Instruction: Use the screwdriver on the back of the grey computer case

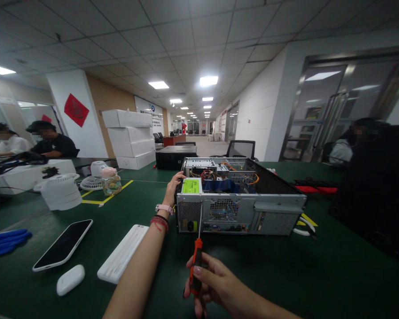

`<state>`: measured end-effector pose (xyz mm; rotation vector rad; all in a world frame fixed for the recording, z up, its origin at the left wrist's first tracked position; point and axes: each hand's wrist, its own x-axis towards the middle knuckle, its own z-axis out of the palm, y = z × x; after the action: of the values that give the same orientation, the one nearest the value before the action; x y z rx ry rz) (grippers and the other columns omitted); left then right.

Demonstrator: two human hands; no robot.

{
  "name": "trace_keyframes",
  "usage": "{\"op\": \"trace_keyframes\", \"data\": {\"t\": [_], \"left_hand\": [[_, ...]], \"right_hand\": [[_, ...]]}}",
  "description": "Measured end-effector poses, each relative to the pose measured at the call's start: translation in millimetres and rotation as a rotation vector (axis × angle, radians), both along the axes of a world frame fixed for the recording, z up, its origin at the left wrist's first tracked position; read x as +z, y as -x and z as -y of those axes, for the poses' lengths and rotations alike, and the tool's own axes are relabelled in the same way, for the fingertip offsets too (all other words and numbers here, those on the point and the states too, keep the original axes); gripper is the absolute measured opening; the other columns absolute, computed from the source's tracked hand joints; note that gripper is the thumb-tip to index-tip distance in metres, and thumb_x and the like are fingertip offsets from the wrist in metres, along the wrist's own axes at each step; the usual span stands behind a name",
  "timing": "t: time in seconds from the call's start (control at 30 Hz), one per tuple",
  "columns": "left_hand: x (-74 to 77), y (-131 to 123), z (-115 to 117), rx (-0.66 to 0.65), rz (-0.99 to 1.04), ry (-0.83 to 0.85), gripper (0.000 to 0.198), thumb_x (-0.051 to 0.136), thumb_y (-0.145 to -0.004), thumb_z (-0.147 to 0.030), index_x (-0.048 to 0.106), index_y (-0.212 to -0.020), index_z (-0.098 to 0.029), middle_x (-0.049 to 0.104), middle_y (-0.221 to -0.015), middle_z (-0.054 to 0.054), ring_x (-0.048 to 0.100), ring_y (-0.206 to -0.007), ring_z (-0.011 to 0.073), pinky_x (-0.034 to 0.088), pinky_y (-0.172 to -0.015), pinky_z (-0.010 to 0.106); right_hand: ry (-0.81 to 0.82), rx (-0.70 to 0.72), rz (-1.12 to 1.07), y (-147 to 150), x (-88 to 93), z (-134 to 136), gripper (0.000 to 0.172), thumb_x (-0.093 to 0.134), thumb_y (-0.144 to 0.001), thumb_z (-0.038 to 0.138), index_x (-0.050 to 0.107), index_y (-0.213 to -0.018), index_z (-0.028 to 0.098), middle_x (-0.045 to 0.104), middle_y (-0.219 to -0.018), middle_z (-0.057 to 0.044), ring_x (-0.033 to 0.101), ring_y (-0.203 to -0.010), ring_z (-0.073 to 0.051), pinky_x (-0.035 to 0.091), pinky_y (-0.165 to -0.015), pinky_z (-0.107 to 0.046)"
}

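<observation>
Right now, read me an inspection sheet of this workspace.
Surface: green tabletop, yellow tape.
Work: opened computer chassis; screwdriver, its tip at the chassis back, exact contact unclear.
Clutter: phone, white block, small white case, blue glove, all to the left.
Hands: left hand at the chassis's left edge; right hand grips the screwdriver.
Cables: coloured wires inside the chassis.
Surroundings: stacked white boxes, chair, seated people.

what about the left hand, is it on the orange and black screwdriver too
No, the left hand touches the open grey metal computer case; only the right hand holds the screwdriver.
</observation>
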<state>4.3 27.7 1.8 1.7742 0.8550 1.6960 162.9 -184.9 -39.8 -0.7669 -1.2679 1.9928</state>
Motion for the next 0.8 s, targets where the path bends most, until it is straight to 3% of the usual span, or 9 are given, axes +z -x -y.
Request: {"op": "trace_keyframes", "data": {"t": [0.53,0.8], "left_hand": [[-2.0,0,-5,0.004,0.017,-0.031,0.024,0.038,-0.077,-0.024,0.06,-0.083,-0.015,0.06,-0.118,0.009,0.049,-0.119,0.0219,0.029,-0.106,0.033],[-0.6,0,-3,0.006,0.017,-0.035,0.024,0.038,-0.077,-0.024,0.06,-0.081,-0.015,0.06,-0.116,0.01,0.048,-0.12,0.0232,0.029,-0.107,0.033]], "right_hand": [[0.045,-0.008,-0.031,-3,12.3,5,0.043,0.059,-0.075,0.05,0.041,-0.098,0.018,0.063,-0.073,-0.002,0.055,-0.047,-0.008,0.038,-0.049,-0.021],[0.056,-0.078,-0.04,-5,24.7,9,0.04,0.063,-0.073,0.05,0.042,-0.089,0.019,0.061,-0.064,0.001,0.042,-0.038,-0.003,0.025,-0.04,-0.018]]}}
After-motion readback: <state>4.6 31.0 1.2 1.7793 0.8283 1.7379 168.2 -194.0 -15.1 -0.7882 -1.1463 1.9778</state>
